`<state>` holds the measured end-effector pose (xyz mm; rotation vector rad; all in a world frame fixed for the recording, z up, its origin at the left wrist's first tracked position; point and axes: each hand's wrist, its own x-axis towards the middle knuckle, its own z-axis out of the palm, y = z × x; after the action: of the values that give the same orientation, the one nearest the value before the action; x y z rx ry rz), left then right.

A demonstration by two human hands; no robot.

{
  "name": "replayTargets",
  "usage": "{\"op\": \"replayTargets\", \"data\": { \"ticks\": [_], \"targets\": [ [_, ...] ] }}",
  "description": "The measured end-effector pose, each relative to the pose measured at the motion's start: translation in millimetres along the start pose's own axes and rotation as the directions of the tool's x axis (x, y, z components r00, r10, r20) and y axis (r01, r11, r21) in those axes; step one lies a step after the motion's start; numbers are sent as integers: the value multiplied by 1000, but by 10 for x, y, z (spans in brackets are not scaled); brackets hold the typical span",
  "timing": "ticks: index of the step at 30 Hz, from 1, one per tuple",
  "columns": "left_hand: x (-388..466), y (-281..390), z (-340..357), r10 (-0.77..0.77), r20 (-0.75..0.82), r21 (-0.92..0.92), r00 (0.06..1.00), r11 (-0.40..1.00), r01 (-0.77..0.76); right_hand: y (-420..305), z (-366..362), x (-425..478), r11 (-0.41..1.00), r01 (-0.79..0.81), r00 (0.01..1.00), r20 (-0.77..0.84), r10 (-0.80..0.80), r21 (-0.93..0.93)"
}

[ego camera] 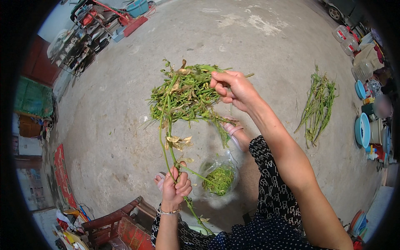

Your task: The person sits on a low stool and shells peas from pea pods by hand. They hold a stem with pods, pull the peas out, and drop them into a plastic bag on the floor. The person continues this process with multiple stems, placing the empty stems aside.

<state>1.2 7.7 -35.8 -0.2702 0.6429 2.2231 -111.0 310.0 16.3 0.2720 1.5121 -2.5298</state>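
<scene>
My left hand (176, 187) is closed around a green bean-plant stem (169, 131) that bears dried, curled yellow-brown leaves (178, 143). The stem reaches up over a heap of picked bean plants (184, 103) on the floor, while its lower end hangs toward my lap. At the heap's upper right, my right hand (236, 89) pinches a green bean pod (207, 67) between thumb and forefinger. Whether that pod is still joined to the stem I cannot tell. Between my feet stands a clear plastic bag (234, 164) with green pods (220, 181) inside.
A bundle of bare stalks (318, 106) lies to the right on the concrete floor (265, 56). Blue basins (362, 130) and plastic jugs (349, 43) line the right side. A reddish wooden chair (115, 215) is at lower left. A shoe rack (75, 51) and red dustpan (135, 26) stand upper left.
</scene>
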Motion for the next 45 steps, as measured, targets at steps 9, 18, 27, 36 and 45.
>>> {"op": "replayTargets", "data": {
  "ticks": [9,18,27,36,45],
  "targets": [
    [-6,2,-24,-1,-13,0,1000,1000,1,37,45,30,999,31,998,-54,-33,-42],
    [-17,-20,-141,-26,3,-94,1000,995,26,111,51,78,992,25,961,-271,-59,-126],
    [-1,-16,-21,-31,40,-42,999,999,33,158,5,202,733,411,803,-166,-573,-542],
    [15,-43,56,-62,52,14,997,998,61,133,64,159,950,266,963,13,-268,-161],
    [67,-65,205,51,-156,331,986,944,3,135,101,137,817,186,963,-64,-262,-545]
  ]
}}
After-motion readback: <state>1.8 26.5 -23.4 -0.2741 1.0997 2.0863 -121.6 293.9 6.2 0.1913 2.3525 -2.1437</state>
